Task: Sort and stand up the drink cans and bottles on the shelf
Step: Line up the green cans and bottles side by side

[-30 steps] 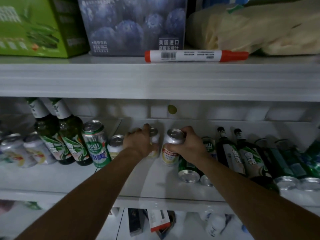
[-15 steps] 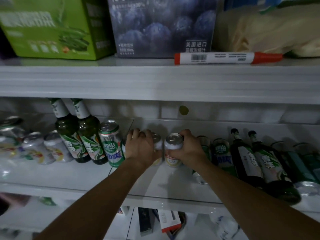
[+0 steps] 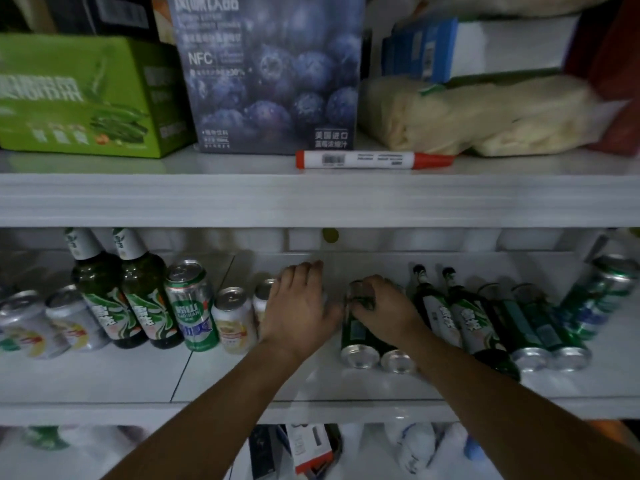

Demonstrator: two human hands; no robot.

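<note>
Since a moment ago, the right hand (image 3: pixel 384 315) has let go of the small standing can and now grips a green can (image 3: pixel 356 336) lying on its side on the shelf (image 3: pixel 104 382). Two green bottles (image 3: pixel 119 299) and a tall can (image 3: pixel 192 306) stand at the left. Beside them, the left hand (image 3: pixel 298 310) covers another small can, but I cannot tell if it grips it.

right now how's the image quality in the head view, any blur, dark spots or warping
Head view: dim overall; the lying green can under the right hand is murky, the left hand slightly soft; shelf edge bows from wide-angle distortion; corners blur.
</note>
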